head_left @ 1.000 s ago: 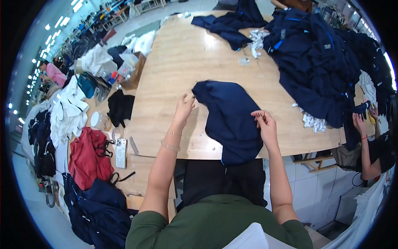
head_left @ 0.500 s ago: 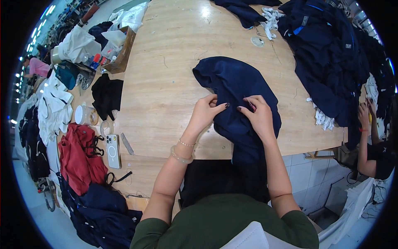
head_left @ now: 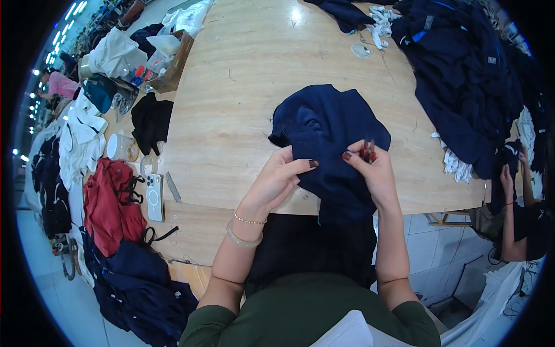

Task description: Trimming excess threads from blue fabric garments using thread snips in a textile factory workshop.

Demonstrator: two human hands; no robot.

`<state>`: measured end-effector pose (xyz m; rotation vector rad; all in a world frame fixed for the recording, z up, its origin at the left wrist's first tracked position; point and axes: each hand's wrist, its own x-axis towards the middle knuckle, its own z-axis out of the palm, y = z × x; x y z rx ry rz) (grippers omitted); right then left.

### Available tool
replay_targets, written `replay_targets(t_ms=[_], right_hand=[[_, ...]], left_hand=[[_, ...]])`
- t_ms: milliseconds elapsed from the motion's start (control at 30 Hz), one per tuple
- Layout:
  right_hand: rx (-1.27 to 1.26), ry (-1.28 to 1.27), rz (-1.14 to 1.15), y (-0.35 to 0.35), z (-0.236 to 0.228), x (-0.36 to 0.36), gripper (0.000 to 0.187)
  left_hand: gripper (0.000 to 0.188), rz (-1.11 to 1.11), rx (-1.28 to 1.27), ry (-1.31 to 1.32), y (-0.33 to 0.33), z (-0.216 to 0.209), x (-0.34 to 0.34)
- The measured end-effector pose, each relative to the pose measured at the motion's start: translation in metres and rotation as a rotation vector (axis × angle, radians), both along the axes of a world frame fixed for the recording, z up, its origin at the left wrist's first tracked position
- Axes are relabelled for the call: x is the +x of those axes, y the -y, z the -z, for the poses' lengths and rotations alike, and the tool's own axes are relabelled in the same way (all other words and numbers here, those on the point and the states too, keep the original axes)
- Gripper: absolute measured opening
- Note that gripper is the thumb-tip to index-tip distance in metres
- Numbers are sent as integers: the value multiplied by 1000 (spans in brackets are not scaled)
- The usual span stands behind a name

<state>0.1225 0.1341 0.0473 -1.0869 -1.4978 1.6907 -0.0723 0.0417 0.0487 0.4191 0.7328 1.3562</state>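
dark green cloth is worn at the near edge, where a short-sleeved shirt [head_left: 306, 306] is seen from above. at near left, a heap of navy clothes [head_left: 144, 295] is overlapped by a red garment [head_left: 113, 208], and a pale phone [head_left: 154, 196] is laid just to the right of the red one. on the left wrist, a beaded bracelet [head_left: 250, 220] and a thick pale bangle [head_left: 243, 240] are worn. by the left hand [head_left: 274, 179], the left edge of a navy garment [head_left: 332, 127] is pinched, thumb on top. the cloth is touched from the right by the thumb of the right hand [head_left: 376, 173]; whether it is clamped there cannot be told, and something small and reddish at those fingertips is too blurred to be named. the garment is spread, rumpled, on the wooden table [head_left: 231, 115], with its near end hung over the near edge. at far right, white scraps [head_left: 457, 165] are partly covered by a large navy pile [head_left: 462, 75]. at far left, a black cloth [head_left: 151, 121] is placed nearer than a filled carton [head_left: 178, 63]. farther off, a clear disc [head_left: 361, 51] is set near a white bundle [head_left: 381, 26].
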Motion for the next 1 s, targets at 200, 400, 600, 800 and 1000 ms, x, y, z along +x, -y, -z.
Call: replay_targets(t_ms=[200, 400, 600, 800, 1000], right_hand=[[485, 179, 194, 12, -18, 19, 19], [344, 69, 117, 18, -52, 40, 35], [636, 99, -14, 15, -60, 41, 30], [858, 163, -11, 16, -62, 21, 22], [928, 184, -18, 16, -64, 11, 22]], left_hand=[[21, -74, 1, -164, 2, -17, 23], [20, -142, 30, -289, 1, -33, 35], [20, -188, 82, -435, 14, -42, 40], [19, -232, 102, -523, 24, -44, 39], [18, -213, 103, -565, 24, -45, 36]])
